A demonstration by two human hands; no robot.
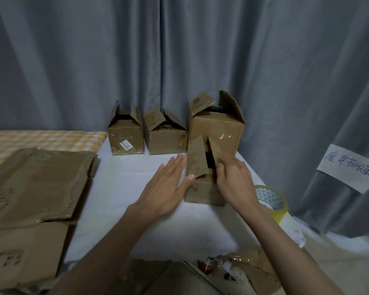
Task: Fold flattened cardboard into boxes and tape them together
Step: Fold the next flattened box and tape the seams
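Observation:
A small brown cardboard box [202,191] stands on the white table [119,188], its top flaps up and apart. My left hand [168,184] lies flat against the box's left side, fingers spread, thumb under the left flap. My right hand [234,177] presses on the right flap with bent fingers. Three folded boxes stand at the back with open flaps: a small one [126,135], a middle one [165,138] and a taller one [216,128]. A stack of flattened cardboard [36,184] lies at the left. A roll of clear yellowish tape [271,199] sits right of my right wrist.
Grey curtains hang behind the table, with a handwritten paper note [349,167] pinned at the right. A yellow checked cloth [41,139] lies at the back left. Cardboard scraps and tape bits [239,269] lie at the table's near edge.

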